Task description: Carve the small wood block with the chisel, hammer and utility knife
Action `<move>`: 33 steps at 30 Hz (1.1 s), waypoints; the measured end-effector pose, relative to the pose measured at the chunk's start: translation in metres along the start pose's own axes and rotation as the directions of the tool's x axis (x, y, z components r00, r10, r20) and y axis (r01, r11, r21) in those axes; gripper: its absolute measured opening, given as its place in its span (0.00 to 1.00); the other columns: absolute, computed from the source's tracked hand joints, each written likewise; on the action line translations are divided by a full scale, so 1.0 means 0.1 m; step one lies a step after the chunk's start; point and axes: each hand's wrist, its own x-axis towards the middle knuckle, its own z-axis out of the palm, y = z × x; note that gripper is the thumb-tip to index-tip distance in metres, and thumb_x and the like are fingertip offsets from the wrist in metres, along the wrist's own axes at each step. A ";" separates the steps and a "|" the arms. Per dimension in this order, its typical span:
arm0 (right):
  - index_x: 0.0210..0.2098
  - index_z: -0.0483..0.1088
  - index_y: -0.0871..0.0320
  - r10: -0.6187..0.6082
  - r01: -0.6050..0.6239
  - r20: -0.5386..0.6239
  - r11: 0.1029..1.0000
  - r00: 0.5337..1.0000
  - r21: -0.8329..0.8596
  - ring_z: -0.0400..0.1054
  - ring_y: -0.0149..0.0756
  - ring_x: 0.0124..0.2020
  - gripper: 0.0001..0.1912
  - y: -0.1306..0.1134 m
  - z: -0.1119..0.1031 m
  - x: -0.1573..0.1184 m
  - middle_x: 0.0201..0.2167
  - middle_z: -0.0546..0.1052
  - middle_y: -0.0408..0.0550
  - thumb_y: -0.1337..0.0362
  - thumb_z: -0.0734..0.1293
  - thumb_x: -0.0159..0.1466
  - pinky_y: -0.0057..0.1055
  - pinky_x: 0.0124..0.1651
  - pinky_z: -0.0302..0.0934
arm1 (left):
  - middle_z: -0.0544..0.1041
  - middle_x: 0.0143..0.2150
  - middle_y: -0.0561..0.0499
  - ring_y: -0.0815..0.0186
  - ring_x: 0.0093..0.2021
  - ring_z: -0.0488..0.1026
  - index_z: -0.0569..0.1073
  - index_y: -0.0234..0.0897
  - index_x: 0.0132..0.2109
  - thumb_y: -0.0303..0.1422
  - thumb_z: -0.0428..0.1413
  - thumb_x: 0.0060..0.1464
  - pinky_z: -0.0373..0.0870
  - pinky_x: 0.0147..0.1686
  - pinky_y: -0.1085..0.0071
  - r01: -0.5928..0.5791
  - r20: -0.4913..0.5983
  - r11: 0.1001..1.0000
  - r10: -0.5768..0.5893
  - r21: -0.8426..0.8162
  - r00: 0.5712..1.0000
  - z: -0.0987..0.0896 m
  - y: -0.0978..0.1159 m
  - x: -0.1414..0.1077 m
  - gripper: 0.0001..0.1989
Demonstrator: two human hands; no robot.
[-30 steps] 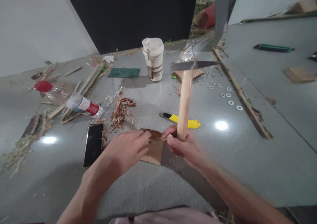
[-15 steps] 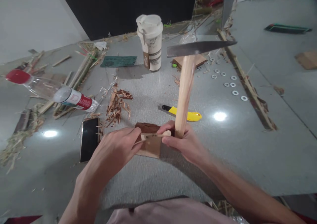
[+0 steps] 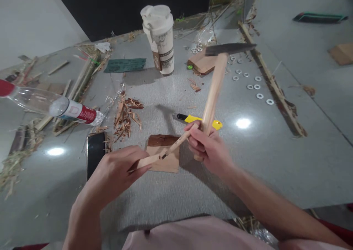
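My left hand (image 3: 118, 172) is closed on a pale wood strip (image 3: 147, 162) that points to the right. In my right hand (image 3: 208, 145) are two things: a hammer (image 3: 213, 91), its handle upright and dark head at the top, and a slim wooden-handled tool (image 3: 179, 141) pinched between thumb and fingers. The tool's short dark tip meets or nearly meets the end of the strip; I cannot tell if it is a blade. Beneath them lies a wood block (image 3: 165, 163) with a brown bark edge. A yellow utility knife (image 3: 193, 119) rests just behind my right hand.
Wood shavings (image 3: 125, 117) and a black phone (image 3: 96, 154) lie left of the block. Farther left is a tipped plastic bottle (image 3: 66, 106). A white cup (image 3: 160, 40) stands at the back. Several metal washers (image 3: 257, 87) and a long bark-edged stick (image 3: 273, 84) are on the right.
My hands have drawn apart a little, so the tool now slants up toward my right hand and its dark tip shows. The hammer has tilted to the right. The view has shifted slightly.
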 end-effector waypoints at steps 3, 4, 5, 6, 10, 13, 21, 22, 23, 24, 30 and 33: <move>0.38 0.77 0.53 -0.061 0.063 -0.048 0.997 0.997 0.052 0.39 0.24 0.20 0.14 -0.10 -0.05 0.03 0.22 0.58 0.33 0.50 0.78 0.67 0.22 0.17 0.39 | 0.81 0.37 0.55 0.70 0.34 0.77 0.78 0.41 0.45 0.37 0.60 0.73 0.70 0.34 0.75 -0.014 -0.116 0.996 0.004 -0.090 0.993 -0.01 0.00 -0.13 0.06; 0.38 0.77 0.52 -0.080 0.084 -0.064 0.994 0.995 0.066 0.37 0.25 0.20 0.15 -0.13 -0.07 0.05 0.22 0.57 0.33 0.49 0.78 0.66 0.22 0.17 0.38 | 0.82 0.39 0.54 0.70 0.35 0.79 0.78 0.42 0.47 0.36 0.61 0.72 0.72 0.35 0.75 -0.023 -0.162 0.993 0.004 -0.115 0.987 -0.02 0.01 -0.18 0.04; 0.37 0.76 0.52 -0.096 0.102 -0.078 0.992 0.992 0.077 0.37 0.25 0.21 0.16 -0.16 -0.08 0.06 0.22 0.56 0.32 0.48 0.79 0.65 0.22 0.16 0.37 | 0.83 0.41 0.53 0.69 0.37 0.80 0.78 0.43 0.49 0.34 0.62 0.71 0.74 0.36 0.74 -0.030 -0.198 0.990 0.001 -0.139 0.980 -0.02 0.04 -0.21 0.03; 0.37 0.76 0.51 -0.108 0.116 -0.087 0.990 0.990 0.086 0.36 0.26 0.21 0.17 -0.19 -0.10 0.06 0.22 0.55 0.33 0.48 0.80 0.63 0.23 0.16 0.36 | 0.83 0.42 0.53 0.68 0.37 0.80 0.78 0.44 0.50 0.33 0.63 0.70 0.75 0.37 0.73 -0.033 -0.220 0.986 -0.003 -0.163 0.976 -0.03 0.08 -0.25 0.04; 0.37 0.77 0.50 -0.119 0.127 -0.099 0.989 0.988 0.081 0.35 0.28 0.21 0.16 -0.26 -0.10 0.06 0.23 0.55 0.34 0.50 0.82 0.61 0.27 0.16 0.33 | 0.84 0.43 0.53 0.67 0.37 0.81 0.79 0.48 0.52 0.33 0.64 0.68 0.77 0.36 0.71 -0.035 -0.248 0.976 -0.020 -0.215 0.969 -0.09 0.23 -0.30 0.07; 0.37 0.77 0.49 -0.117 0.121 -0.093 0.992 0.989 0.033 0.35 0.28 0.21 0.16 -0.25 -0.07 0.03 0.22 0.55 0.34 0.47 0.81 0.62 0.30 0.17 0.31 | 0.84 0.43 0.53 0.67 0.37 0.82 0.78 0.48 0.53 0.34 0.64 0.69 0.78 0.37 0.70 -0.042 -0.238 0.979 -0.007 -0.200 0.971 -0.13 0.28 -0.29 0.08; 0.36 0.77 0.51 -0.083 0.081 -0.018 0.995 0.996 -0.062 0.40 0.25 0.18 0.13 -0.17 -0.02 -0.04 0.19 0.60 0.34 0.50 0.77 0.67 0.27 0.18 0.35 | 0.82 0.41 0.53 0.66 0.39 0.80 0.77 0.41 0.48 0.38 0.55 0.76 0.72 0.39 0.69 -0.014 0.017 0.995 0.013 0.097 1.000 -0.11 0.25 -0.12 0.08; 0.36 0.77 0.51 -0.078 0.077 -0.010 0.995 0.997 -0.070 0.41 0.24 0.17 0.13 -0.15 -0.01 -0.04 0.19 0.60 0.33 0.50 0.77 0.67 0.26 0.17 0.35 | 0.81 0.40 0.53 0.65 0.38 0.79 0.77 0.41 0.47 0.37 0.54 0.76 0.71 0.39 0.68 0.011 0.059 0.994 -0.017 0.107 0.998 -0.10 0.25 -0.08 0.09; 0.36 0.77 0.51 -0.075 0.074 -0.003 0.994 0.997 -0.078 0.41 0.24 0.17 0.13 -0.14 -0.01 -0.04 0.19 0.60 0.33 0.50 0.77 0.67 0.26 0.17 0.35 | 0.80 0.39 0.53 0.64 0.38 0.78 0.76 0.41 0.45 0.36 0.54 0.75 0.70 0.38 0.68 0.030 0.099 0.993 -0.041 0.111 0.994 -0.09 0.26 -0.05 0.09; 0.36 0.77 0.51 -0.074 0.074 0.003 0.994 0.997 -0.086 0.42 0.24 0.17 0.13 -0.13 0.00 -0.04 0.19 0.60 0.33 0.50 0.77 0.67 0.25 0.17 0.35 | 0.79 0.38 0.53 0.64 0.37 0.78 0.75 0.41 0.43 0.35 0.54 0.75 0.68 0.37 0.68 0.043 0.131 0.993 -0.058 0.113 0.990 -0.07 0.26 -0.02 0.09; 0.36 0.79 0.53 -0.119 0.122 0.030 0.980 0.992 -0.157 0.46 0.24 0.16 0.11 -0.03 0.02 -0.04 0.17 0.62 0.33 0.54 0.76 0.68 0.25 0.17 0.41 | 0.74 0.34 0.55 0.64 0.33 0.73 0.70 0.41 0.38 0.33 0.54 0.74 0.62 0.34 0.67 0.038 0.183 0.990 -0.063 0.138 0.981 -0.02 0.30 0.09 0.11; 0.36 0.80 0.53 -0.160 0.166 0.045 0.966 0.986 -0.200 0.48 0.25 0.17 0.09 0.01 0.03 -0.05 0.17 0.62 0.33 0.56 0.75 0.68 0.26 0.18 0.43 | 0.74 0.34 0.55 0.64 0.33 0.73 0.69 0.42 0.38 0.32 0.55 0.73 0.61 0.34 0.66 0.041 0.179 0.985 -0.071 0.167 0.981 0.01 0.30 0.09 0.10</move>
